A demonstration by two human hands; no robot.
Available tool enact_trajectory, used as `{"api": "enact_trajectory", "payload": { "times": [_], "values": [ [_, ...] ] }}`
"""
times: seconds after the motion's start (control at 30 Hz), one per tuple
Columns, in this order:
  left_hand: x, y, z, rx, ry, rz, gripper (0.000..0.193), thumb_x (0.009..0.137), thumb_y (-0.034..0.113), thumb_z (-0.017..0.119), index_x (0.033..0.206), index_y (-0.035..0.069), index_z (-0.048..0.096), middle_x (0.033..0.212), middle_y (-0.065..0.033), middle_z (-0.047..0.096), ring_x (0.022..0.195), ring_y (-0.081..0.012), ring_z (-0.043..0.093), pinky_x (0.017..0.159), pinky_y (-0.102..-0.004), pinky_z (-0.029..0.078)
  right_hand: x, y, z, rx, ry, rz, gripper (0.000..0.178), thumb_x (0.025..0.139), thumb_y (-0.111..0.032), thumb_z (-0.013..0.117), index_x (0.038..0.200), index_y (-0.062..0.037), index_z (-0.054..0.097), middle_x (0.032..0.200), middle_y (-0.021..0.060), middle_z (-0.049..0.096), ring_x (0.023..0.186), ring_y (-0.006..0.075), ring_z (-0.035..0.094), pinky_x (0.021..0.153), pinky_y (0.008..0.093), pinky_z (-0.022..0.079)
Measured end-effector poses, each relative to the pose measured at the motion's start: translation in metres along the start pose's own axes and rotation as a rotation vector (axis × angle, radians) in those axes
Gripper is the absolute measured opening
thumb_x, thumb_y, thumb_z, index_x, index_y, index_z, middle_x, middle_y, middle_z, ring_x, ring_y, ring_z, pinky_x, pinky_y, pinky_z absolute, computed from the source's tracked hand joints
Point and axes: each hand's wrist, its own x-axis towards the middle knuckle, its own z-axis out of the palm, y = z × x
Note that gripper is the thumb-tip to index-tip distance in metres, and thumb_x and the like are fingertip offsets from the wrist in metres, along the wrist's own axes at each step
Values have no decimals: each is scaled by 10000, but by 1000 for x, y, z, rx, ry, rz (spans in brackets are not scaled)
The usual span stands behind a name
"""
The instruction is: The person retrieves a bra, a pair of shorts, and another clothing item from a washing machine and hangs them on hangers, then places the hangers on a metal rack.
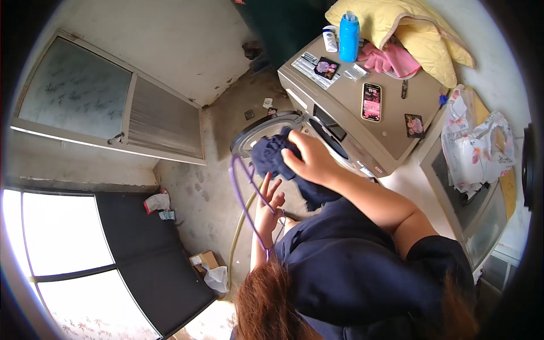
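Observation:
My right hand (310, 161) is closed on a bunched dark navy garment (268, 154), with part of the cloth hanging below toward my lap. Just below it, my left hand (268, 205) has its fingers partly stretched up toward the cloth. A thin purple clothes hanger (236, 180) loops across that hand and down past the wrist; how the fingers grip it is partly hidden. Behind the garment, the round door (249, 131) of a front-loading washing machine (362, 148) stands open.
On the machine's top lie a phone (371, 102), a blue bottle (349, 38), a white tube (330, 39), pink gloves (391, 59) and a yellow quilted cloth (396, 21). A yellowish hose (240, 226) runs along the floor. Right of the machine sits a plastic bag (479, 144); a cardboard box (205, 260) is lower left.

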Motion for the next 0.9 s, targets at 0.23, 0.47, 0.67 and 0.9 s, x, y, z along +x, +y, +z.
{"api": "enact_trajectory", "payload": {
  "times": [0.23, 0.47, 0.67, 0.9],
  "values": [
    [9, -20, -2, 61, 128, -37, 558, 779, 199, 638, 1276, 102, 402, 984, -61, 586, 719, -160, 606, 527, -275, 501, -28, -24, 17, 310, -83, 144, 271, 847, -236, 556, 870, 11, 446, 723, 189, 517, 654, 349, 509, 615, 396, 406],
    [5, -9, -18, 194, 224, 27, 260, 876, 317, 508, 723, 114, 455, 574, 47, 365, 432, -57, 304, 381, -214, 236, -28, -6, -3, 347, -160, 293, 320, 872, -297, 555, 862, -4, 429, 670, 76, 437, 596, 116, 381, 529, 297, 342],
    [-5, 7, -55, 304, 382, 132, 214, 856, 269, 577, 774, 73, 543, 606, 19, 457, 495, -81, 408, 439, -223, 304, -15, 14, -35, 184, -512, 407, 397, 871, -366, 553, 968, 17, 517, 825, 94, 559, 744, 155, 508, 686, 304, 418],
    [-24, 55, -61, 120, 453, 74, 148, 741, 151, 653, 760, 68, 532, 654, -7, 530, 555, -107, 484, 506, -237, 393, -34, 38, -22, 77, -885, 267, 920, 687, -403, 752, 1336, -43, 209, 1213, 251, 474, 1164, 336, 461, 964, 383, 379]
  ]
}}
